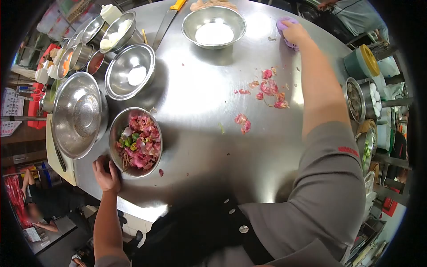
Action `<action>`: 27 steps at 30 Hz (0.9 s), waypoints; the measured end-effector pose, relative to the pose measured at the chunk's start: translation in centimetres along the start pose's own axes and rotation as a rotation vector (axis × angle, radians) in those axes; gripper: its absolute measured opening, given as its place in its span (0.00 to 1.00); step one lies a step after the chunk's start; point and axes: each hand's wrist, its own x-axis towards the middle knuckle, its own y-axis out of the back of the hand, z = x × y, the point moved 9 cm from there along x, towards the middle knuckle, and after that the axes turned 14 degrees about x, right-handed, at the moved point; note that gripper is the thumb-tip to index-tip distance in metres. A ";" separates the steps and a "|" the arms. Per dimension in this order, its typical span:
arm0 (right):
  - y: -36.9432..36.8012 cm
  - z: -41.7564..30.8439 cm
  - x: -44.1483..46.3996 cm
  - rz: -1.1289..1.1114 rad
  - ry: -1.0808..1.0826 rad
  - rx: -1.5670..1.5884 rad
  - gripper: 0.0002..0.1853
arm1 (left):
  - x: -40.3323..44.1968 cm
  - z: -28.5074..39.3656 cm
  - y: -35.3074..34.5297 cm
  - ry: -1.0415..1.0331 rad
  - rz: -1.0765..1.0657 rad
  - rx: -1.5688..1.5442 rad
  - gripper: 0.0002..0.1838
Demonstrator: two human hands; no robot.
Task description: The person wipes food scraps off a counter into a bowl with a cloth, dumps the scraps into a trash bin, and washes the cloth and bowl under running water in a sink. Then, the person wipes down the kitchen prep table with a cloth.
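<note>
My right hand is stretched to the far right of the steel table, its fingers closed on a purple cloth pressed to the surface. Pink onion skins lie scattered on the metal nearer to me, with a smaller clump below them. My left hand rests at the table's near left edge, fingers apart, holding nothing. Just beside it stands a steel bowl filled with pink peelings and some green pieces.
An empty large bowl and another bowl stand at the left. A knife lies near a bowl at the back. More containers line the left, and a bucket stands right. Other people are beyond the table.
</note>
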 end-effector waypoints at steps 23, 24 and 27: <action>-0.2 -10.2 -6.8 -0.497 0.293 0.355 0.17 | 0.0 0.0 0.0 0.062 -0.023 -0.035 0.14; 1.2 -10.9 -7.8 -0.566 0.244 0.365 0.18 | 0.0 -0.3 -0.2 0.061 -0.022 -0.050 0.14; 7.4 -8.3 -6.7 -0.408 -0.016 0.792 0.18 | -0.2 -0.2 -0.1 0.081 -0.024 -0.072 0.14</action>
